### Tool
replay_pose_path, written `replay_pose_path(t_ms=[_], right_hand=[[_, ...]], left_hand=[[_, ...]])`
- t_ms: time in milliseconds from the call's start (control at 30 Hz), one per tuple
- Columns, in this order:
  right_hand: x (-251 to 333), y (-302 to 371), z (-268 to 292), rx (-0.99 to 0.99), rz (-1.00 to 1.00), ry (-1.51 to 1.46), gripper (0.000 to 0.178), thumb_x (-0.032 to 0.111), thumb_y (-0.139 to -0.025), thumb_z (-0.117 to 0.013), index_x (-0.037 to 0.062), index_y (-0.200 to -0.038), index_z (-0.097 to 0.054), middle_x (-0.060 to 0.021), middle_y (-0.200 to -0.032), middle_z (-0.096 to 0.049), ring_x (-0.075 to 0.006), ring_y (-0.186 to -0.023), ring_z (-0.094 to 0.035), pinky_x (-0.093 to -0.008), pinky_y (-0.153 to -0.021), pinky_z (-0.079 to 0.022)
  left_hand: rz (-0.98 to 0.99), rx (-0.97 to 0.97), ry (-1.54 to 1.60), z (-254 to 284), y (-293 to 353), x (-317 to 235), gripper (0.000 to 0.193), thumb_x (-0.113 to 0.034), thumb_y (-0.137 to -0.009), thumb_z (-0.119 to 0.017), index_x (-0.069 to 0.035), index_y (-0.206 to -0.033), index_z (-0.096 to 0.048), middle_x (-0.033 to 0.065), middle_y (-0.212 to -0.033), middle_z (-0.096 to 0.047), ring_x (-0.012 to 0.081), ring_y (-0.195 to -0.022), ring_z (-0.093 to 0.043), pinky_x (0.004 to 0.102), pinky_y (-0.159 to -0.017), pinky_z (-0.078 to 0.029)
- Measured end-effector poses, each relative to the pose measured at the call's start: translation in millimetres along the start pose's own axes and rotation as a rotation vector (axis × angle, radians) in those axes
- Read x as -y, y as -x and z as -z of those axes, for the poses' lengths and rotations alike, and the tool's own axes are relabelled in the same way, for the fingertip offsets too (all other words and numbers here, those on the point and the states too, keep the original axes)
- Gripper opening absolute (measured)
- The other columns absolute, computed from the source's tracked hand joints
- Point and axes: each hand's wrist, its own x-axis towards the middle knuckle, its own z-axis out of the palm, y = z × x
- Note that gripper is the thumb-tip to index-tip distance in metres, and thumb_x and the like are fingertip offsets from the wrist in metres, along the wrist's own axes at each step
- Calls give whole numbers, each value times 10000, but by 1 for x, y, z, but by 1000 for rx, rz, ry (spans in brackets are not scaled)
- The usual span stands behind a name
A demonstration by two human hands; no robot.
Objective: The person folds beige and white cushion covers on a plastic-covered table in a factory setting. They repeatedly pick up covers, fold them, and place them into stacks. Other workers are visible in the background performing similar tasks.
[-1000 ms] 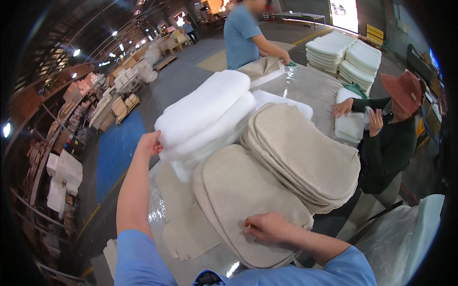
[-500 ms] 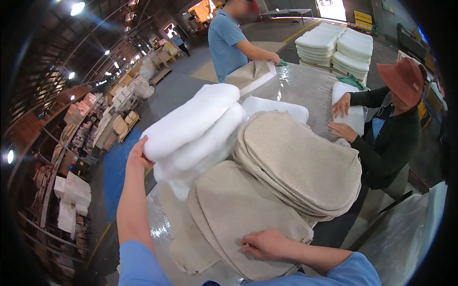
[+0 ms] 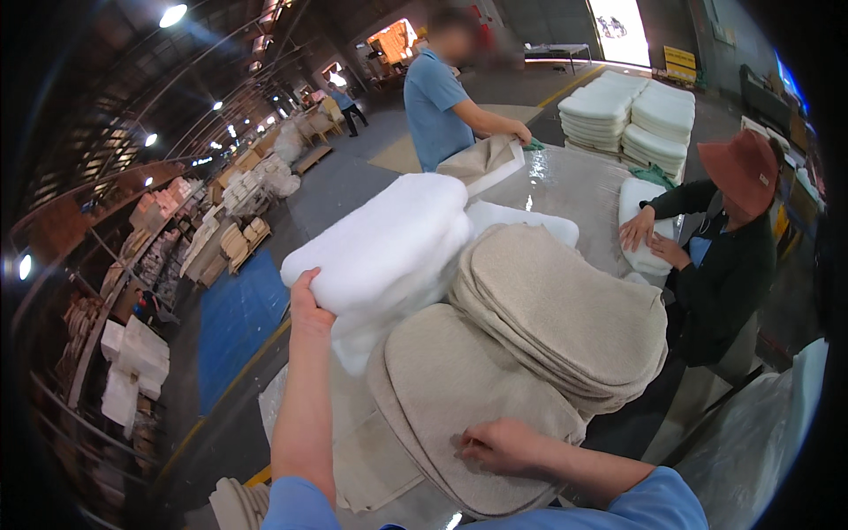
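Note:
My left hand [image 3: 311, 299] grips the near left edge of thick, fluffy white padding [image 3: 380, 234], thumb on top. The padding is raised in soft folds, its underside partly hidden. My right hand [image 3: 502, 445] rests on a low stack of beige fabric cushion covers [image 3: 450, 371] with rounded ends. Its fingers are curled inward against the top cover; whether they pinch anything is hidden. A taller stack of similar beige covers [image 3: 565, 300] lies just beyond, to the right. Flat beige fabric [image 3: 380, 468] lies under the nearer stack on the plastic-covered table [image 3: 574, 168].
Across the table a person in blue [image 3: 437, 106] handles a beige-and-white cover [image 3: 481, 163]. At right, a person in a red hat [image 3: 729, 238] presses a white pad [image 3: 640, 208]. White cushion stacks [image 3: 601, 110] stand at the far end. Clear plastic-wrapped material [image 3: 760, 442] stands at near right.
My left hand has moved right, pushing the white padding's near edge inward. My right hand stays on the covers. The right-hand person's hands have come closer together on the pad. The view has shifted slightly.

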Motion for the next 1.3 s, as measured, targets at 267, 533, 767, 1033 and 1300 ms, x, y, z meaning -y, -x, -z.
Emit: replay_pose_path(t_ms=[267, 533, 767, 1033, 1300], right_hand=[[20, 8, -15, -157, -17, 72, 356, 347, -1006, -733, 82, -1243, -727, -172, -1140, -781, -379, -1049, -744, -472, -896, -581], [147, -18, -152, 57, 121, -713, 667, 331, -1016, -781, 50, -1561, -519, -91, -1398, -659, -207, -1268, -615, -379, -1071, -482], [241, -32, -395, 277, -215, -1250, 860, 314, -1003, -789, 107, -1678, -298, -112, -1566, -529, -265, -1397, -532, -441, -1173, -420], [217, -32, -538, 257, -576, -1291, 805, 72, -900, -762, 58, -1592, -352, -169, -1529, -540, -351, -1369, -564, -553, -1126, -503], [180, -75, -455, 660, -442, -1240, 708, 34, -816, -741, 6, -1495, -544, -175, -1313, -690, -358, -1210, -690, -493, -1092, -560]], left_hand=[[-275, 12, 85, 105, 170, -64, 594, -155, -953, -704, 12, -1496, -531, 204, -1445, -644, 399, -1311, -644, 570, -1143, -525], [-362, -224, 297, 286, 394, -83, 635, -143, -979, -679, 22, -1556, -469, 218, -1503, -594, 411, -1381, -589, 588, -1184, -485], [-394, -565, 396, 407, 564, -12, 668, -91, -949, -638, -6, -1581, -438, 208, -1541, -552, 401, -1432, -539, 616, -1200, -461], [-202, -810, 580, 476, 661, 109, 657, -134, -960, -706, -75, -1571, -474, 128, -1500, -588, 356, -1388, -577, 539, -1159, -510], [475, -30, -107, 486, 729, 125, 600, -267, -1094, -669, -40, -1614, -474, 137, -1550, -599, 243, -1445, -540, 408, -1200, -437]])
